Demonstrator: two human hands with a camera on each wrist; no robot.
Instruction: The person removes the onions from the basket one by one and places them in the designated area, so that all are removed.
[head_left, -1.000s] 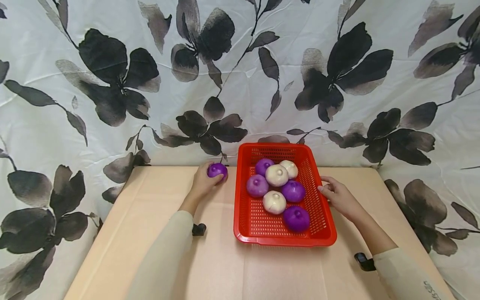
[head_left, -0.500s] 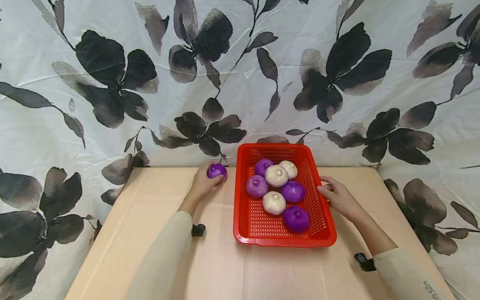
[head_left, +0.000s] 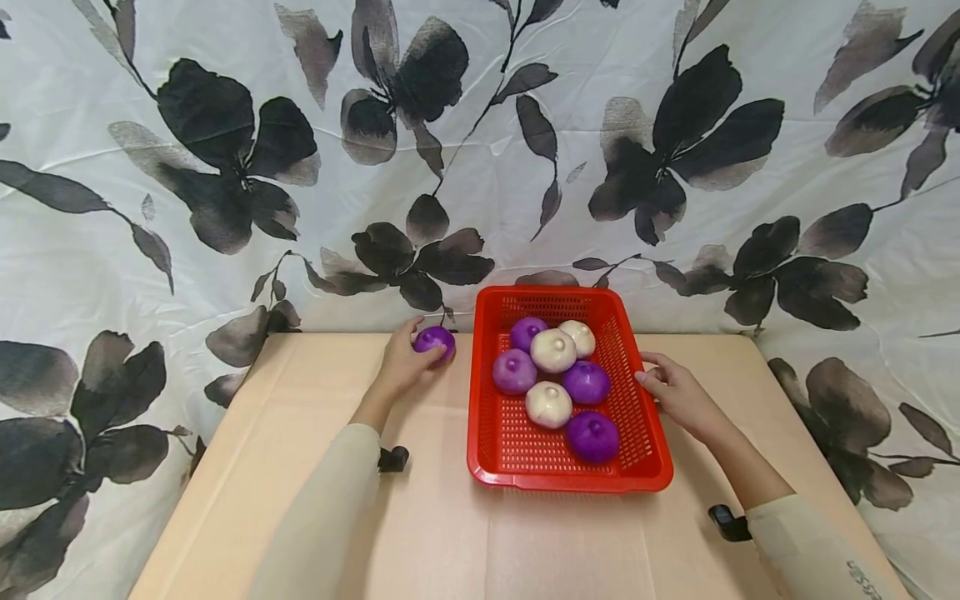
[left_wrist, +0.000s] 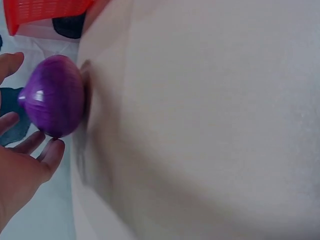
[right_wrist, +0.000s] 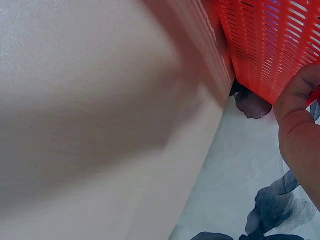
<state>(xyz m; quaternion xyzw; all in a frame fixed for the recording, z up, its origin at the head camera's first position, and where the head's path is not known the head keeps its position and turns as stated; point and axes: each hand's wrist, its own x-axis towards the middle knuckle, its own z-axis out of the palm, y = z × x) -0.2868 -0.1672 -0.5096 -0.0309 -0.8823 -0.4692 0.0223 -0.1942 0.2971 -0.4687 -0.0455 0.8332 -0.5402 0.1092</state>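
A purple onion [head_left: 434,343] sits on the table near its far edge, left of the basket. My left hand [head_left: 405,360] is spread around it. In the left wrist view, fingertips lie right at the side of this onion [left_wrist: 56,97], and other fingers stand apart from it. My right hand [head_left: 675,392] pinches the right rim of a red plastic basket [head_left: 480,467], with the thumb bent over the edge in the right wrist view. Inside the basket lie several purple onions [head_left: 593,437] and white onions [head_left: 549,405].
The wooden table [head_left: 420,533] ends at a hanging floral cloth [head_left: 525,192], right behind the basket. Small black wrist cameras [head_left: 393,459] are on both forearms. Bare tabletop shows in front of the basket.
My left hand has loosened and spread its fingers, drawing slightly left from the purple onion, which stays in place. The right hand and the basket have not moved.
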